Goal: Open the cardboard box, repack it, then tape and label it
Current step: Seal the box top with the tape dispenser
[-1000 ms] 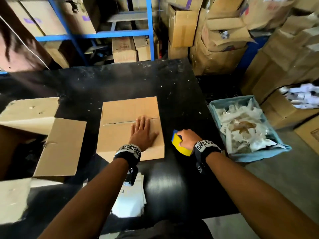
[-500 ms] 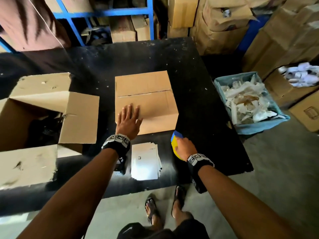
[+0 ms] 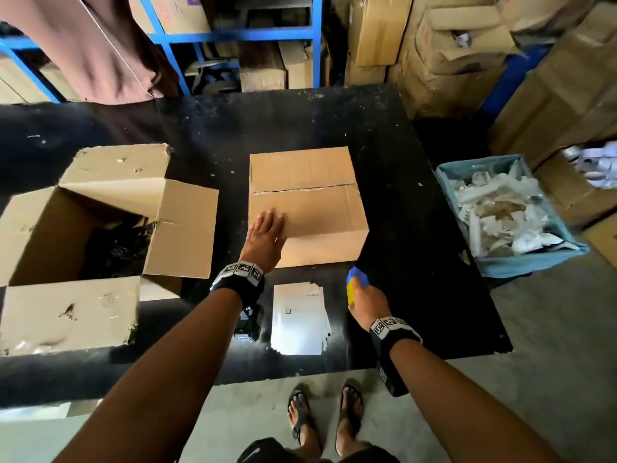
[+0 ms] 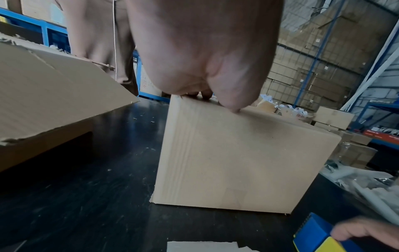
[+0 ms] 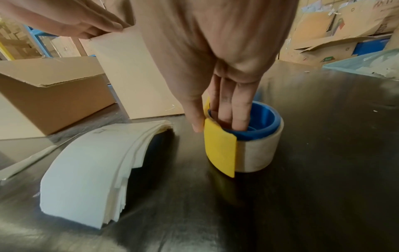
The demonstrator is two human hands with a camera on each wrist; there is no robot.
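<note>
A shut, untaped cardboard box [image 3: 307, 208] stands mid-table on the black top. My left hand [image 3: 267, 232] lies flat with straight fingers on the near-left corner of its lid; the left wrist view shows the fingertips [image 4: 205, 95] at the box's [image 4: 237, 162] top edge. My right hand [image 3: 365, 297] grips a blue and yellow tape dispenser [image 3: 354, 283] that stands on the table in front of the box's near-right corner. In the right wrist view, fingers [image 5: 228, 105] reach into the dispenser's blue core [image 5: 261, 126] and the thumb presses the yellow plate. A stack of white labels [image 3: 298, 317] lies between my wrists.
A large open carton [image 3: 100, 228] with dark contents fills the table's left side. A blue bin [image 3: 534, 265] of plastic scraps sits off the right edge. A person in a brown garment [image 3: 100, 45] stands across the table. Stacked cartons and blue shelving lie behind.
My left hand slid from the middle of the lid to its near-left corner. My right hand brought the tape dispenser from the box's right side to the front, near the labels.
</note>
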